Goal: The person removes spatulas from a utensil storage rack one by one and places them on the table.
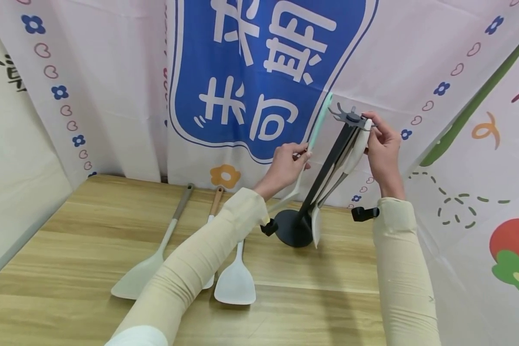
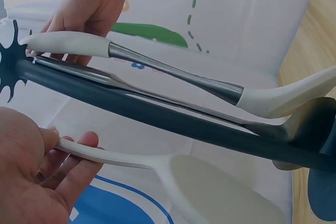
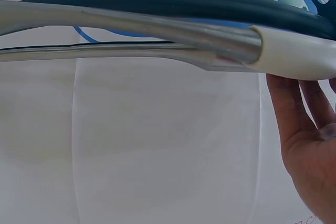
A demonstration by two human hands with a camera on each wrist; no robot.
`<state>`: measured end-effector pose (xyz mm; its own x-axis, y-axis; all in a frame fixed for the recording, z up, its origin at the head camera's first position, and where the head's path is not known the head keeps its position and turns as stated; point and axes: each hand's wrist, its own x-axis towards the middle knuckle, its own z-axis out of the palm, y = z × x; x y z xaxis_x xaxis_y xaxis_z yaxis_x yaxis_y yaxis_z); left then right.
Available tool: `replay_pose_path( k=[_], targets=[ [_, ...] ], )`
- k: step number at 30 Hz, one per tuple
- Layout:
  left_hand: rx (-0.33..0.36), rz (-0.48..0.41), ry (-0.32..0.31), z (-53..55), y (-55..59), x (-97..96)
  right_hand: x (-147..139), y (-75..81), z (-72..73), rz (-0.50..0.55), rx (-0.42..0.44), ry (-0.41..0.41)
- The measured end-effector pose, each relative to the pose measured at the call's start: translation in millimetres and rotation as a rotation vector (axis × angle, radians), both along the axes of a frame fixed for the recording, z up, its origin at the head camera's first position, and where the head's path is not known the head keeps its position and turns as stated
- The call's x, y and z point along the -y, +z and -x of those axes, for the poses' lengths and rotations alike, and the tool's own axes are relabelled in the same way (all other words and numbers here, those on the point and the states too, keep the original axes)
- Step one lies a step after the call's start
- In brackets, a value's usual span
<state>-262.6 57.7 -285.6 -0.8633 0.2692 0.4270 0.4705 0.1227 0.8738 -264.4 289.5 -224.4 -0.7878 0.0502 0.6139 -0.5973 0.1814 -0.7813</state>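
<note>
My left hand [image 1: 287, 166] pinches a spatula with a mint-green handle [image 1: 320, 122] and pale neck, just left of a dark utensil rack [image 1: 328, 168]. Its broad pale head [image 2: 220, 187] shows in the left wrist view. My right hand [image 1: 384, 150] is at the rack's top, its fingers [image 3: 286, 108] against the handle of a white-handled utensil [image 1: 358, 146]. That utensil hangs along the post and has a metal neck and white head. Beside it hangs a metal utensil [image 2: 131, 88]. The rack's hooked top [image 1: 352, 117] stays between both hands.
On the wooden table [image 1: 311, 298] lie a pale spatula with a grey handle [image 1: 144, 271], a white spatula [image 1: 235, 283] and a wooden-handled utensil [image 1: 216, 202], partly hidden by my left sleeve. The rack's round base [image 1: 291, 230] stands near a printed cloth [image 1: 134, 96].
</note>
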Motion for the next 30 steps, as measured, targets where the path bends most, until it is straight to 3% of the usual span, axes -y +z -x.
replay_pose_path(
  k=[13,30],
  targets=[
    [-0.042,-0.004,0.046,1.8,-11.6,23.4,4,0.6,-3.3,-0.004,-0.009,-0.001],
    [-0.011,-0.036,0.066,0.5,-21.7,43.4,4,-0.4,-4.0,0.025,-0.016,0.039]
  ],
)
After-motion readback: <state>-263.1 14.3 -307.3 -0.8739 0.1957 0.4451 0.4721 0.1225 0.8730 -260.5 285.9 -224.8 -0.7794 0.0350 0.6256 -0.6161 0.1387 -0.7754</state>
